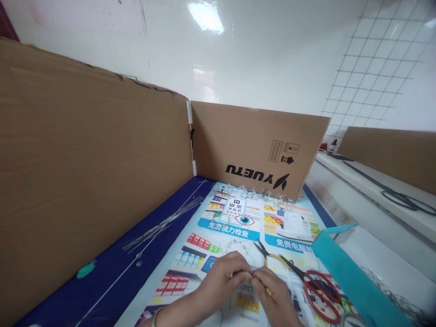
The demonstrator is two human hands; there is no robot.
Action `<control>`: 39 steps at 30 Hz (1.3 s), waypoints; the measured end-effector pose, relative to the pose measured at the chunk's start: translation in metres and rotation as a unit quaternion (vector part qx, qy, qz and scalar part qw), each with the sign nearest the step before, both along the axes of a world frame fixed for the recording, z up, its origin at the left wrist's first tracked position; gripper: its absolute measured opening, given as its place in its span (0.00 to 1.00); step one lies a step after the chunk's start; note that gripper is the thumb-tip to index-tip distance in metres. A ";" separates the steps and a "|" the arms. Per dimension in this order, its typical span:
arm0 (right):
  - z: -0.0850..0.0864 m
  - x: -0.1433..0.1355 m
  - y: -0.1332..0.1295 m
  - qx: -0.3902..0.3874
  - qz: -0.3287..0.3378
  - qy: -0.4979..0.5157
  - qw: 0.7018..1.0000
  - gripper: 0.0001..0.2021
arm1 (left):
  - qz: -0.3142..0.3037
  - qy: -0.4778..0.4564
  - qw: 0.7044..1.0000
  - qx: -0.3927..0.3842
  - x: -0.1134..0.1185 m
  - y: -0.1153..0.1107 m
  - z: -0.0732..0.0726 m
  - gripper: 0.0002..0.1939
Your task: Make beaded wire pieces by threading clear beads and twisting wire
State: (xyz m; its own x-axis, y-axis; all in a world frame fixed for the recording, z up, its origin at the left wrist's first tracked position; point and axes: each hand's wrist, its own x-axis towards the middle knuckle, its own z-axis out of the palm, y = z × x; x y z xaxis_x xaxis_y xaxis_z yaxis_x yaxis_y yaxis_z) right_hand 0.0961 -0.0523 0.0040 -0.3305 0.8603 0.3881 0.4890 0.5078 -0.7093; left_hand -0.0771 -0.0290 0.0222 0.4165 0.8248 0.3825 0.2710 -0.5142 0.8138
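My left hand (229, 271) and my right hand (271, 287) meet fingertip to fingertip above a printed sheet. Both are closed in a pinch, and whatever lies between the fingertips is too small to make out. Faint thin strands show just below them. Right behind my fingers lie pliers with dark jaws and yellow handles (275, 256), partly covered by my right hand. To the right of my right hand, scissors (320, 290) with red handles rest on the sheet, their dark blades toward the pliers. A small clear ring-like piece (238, 246) lies beyond my left hand.
Cardboard panels stand along the left (102, 145) and the back (252, 141). Small wire pieces (262, 194) are heaped at the back panel's foot. A bundle of thin rods (163, 223) lies at left. A teal-edged bin (361, 277) at right holds small metal pieces.
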 end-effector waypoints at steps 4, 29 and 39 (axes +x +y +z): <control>0.000 0.001 0.000 -0.030 -0.005 0.001 1.000 0.13 | -0.013 0.028 0.999 -0.029 0.000 -0.003 0.004 0.06; -0.020 0.001 0.003 0.049 -0.011 -0.067 0.996 0.11 | 0.026 0.027 0.997 -0.068 0.008 -0.009 -0.006 0.07; -0.026 -0.001 0.009 0.104 0.000 -0.082 0.991 0.13 | 0.029 0.050 0.997 -0.056 0.008 -0.006 -0.021 0.10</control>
